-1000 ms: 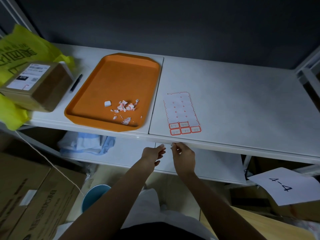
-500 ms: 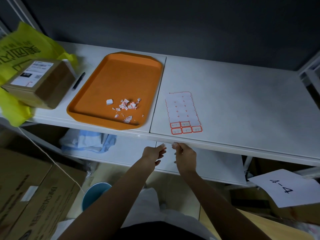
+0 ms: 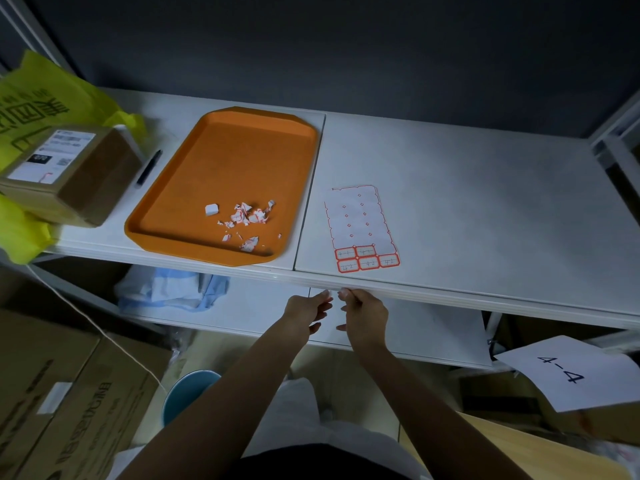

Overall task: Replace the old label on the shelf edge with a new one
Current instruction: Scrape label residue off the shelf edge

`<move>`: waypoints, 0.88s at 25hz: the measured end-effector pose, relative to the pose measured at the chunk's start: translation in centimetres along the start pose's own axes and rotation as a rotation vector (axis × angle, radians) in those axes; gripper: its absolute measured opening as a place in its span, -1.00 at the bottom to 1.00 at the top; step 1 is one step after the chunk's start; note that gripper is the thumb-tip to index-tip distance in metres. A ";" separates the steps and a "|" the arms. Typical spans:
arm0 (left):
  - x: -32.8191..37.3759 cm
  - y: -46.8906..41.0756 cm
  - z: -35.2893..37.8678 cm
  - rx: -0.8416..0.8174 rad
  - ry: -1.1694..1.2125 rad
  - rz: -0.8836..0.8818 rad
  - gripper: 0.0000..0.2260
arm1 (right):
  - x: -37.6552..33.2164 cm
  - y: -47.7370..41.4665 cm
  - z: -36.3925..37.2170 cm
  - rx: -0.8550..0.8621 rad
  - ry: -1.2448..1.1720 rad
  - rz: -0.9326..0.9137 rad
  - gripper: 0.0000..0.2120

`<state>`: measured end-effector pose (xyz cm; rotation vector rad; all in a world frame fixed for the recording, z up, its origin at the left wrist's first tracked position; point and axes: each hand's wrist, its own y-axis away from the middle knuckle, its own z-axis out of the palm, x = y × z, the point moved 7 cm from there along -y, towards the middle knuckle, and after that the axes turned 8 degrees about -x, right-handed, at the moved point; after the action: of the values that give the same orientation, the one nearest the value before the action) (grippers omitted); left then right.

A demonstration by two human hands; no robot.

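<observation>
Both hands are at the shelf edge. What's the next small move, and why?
Probably rub fingertips outward along the shelf edge: left hand and right hand meet there, scraps lie in the tray, so a fresh label may need pressing. It's hidden.

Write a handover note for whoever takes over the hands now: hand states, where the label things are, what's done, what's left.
Left hand and right hand: fingertips side by side at the shelf edge; its front face is hidden, so grip unclear.
Label sheet lies on the shelf, five labels left at its near end.
Torn scraps lie in the orange tray; pen beside it.
Done: scraps suggest old labels were peeled off.
Left: confirm the new label is on the edge and pressed flat.
</observation>
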<state>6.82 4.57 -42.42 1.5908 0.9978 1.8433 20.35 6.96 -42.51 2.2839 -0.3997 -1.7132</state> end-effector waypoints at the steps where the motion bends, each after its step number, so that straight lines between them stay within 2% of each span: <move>1: 0.0 0.0 0.0 0.003 0.000 -0.003 -0.72 | -0.1 0.0 0.0 0.005 -0.029 0.006 -0.90; 6: 0.0 -0.1 0.0 0.011 0.010 -0.016 -0.74 | -0.4 0.0 0.4 0.011 -0.170 0.072 -0.96; 9: -0.1 0.0 0.0 0.011 0.027 -0.013 -0.74 | -0.7 -0.1 0.4 0.006 -0.196 0.080 -0.86; 22: -0.4 1.0 -0.1 0.009 0.026 0.001 -0.72 | -0.9 0.3 0.2 -0.045 -0.127 -0.012 -0.96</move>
<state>6.87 3.63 -41.88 1.5766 1.0178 1.8670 19.91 7.03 -41.70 2.1583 -0.3693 -1.8601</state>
